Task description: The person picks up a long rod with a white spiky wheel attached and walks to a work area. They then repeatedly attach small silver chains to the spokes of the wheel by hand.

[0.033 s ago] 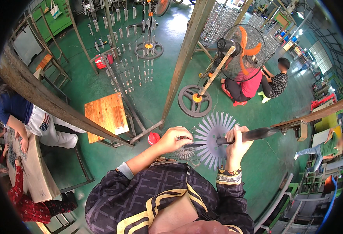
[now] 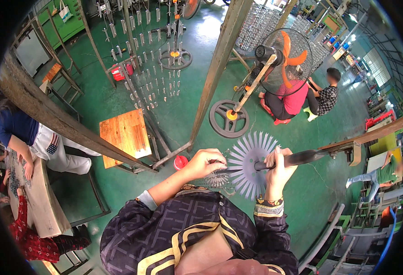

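A round spoked metal disc [image 2: 252, 162] sits on a dark rod [image 2: 302, 158] before the person's chest. The right hand [image 2: 279, 167] is clenched around the rod; the left hand [image 2: 206, 162] pinches the disc's left edge. A standing fan [image 2: 281, 55] stands beyond.

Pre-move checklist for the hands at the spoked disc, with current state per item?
1. Right hand closed round the dark handle: ok.
2. Left hand at the rim of the spoked disc, fingers touching it: ok.
3. Whether the disc sits fully on its shaft: cannot tell, the hub is hidden by the right hand.
4. Second, smaller spoked piece below the left hand, position relative to the disc: cannot tell.
5. Red cup on the floor apart from both hands: ok.
6. Standing fan and seated people well beyond the disc: ok.
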A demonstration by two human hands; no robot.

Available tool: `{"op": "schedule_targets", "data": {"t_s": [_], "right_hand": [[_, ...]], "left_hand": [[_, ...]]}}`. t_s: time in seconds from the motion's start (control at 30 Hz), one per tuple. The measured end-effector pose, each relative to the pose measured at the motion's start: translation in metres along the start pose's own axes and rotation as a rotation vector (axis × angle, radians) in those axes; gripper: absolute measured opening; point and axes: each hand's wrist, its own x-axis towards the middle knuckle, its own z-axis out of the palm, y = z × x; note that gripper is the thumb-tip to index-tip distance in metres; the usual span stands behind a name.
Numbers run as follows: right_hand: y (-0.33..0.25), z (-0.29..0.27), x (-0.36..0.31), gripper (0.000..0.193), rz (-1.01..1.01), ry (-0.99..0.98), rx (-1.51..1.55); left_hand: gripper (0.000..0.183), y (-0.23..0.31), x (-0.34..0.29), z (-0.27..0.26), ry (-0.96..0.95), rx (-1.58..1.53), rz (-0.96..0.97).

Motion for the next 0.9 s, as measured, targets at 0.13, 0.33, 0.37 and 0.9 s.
{"op": "schedule_targets", "data": {"t_s": [0.13, 0.33, 0.37, 0.9], "right_hand": [[-0.001, -0.003, -0.004, 0.024, 0.015, -0.017, -0.005], [0.002, -0.004, -0.004, 0.025, 0.017, -0.018, 0.019], [0.002, -0.004, -0.002, 0.024, 0.013, -0.018, 0.044], [0.007, -0.004, 0.001, 0.024, -0.010, -0.070, 0.022]], "left_hand": [[0.011, -0.003, -0.002, -0.001, -0.118, -0.103, -0.097], [0.012, -0.008, -0.001, -0.003, -0.184, -0.112, -0.130], [0.012, -0.009, 0.002, -0.005, -0.193, -0.112, -0.126], [0.013, -0.016, 0.008, -0.010, -0.315, -0.132, -0.189]]}}
